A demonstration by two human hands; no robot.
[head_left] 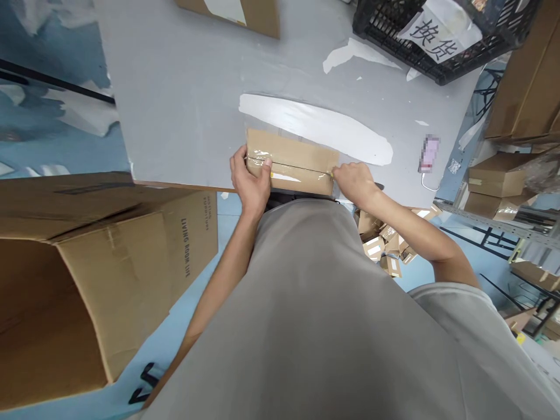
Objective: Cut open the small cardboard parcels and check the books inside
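Note:
A narrow cardboard box lies at the near edge of the grey table, a dark seam running along its top and clear shiny tape near its left end. My left hand grips that left end, thumb on top and fingers around the far side. At the opposite end, my right hand is closed with its fingertips against the seam. Whatever those fingers pinch is hidden. A small yellow spot and a white strip show on the box near my left thumb.
Beyond the box, a white torn patch marks the grey table. A black plastic crate and another cardboard piece are at the back. A pink object with a cord lies right. A large open carton stands left.

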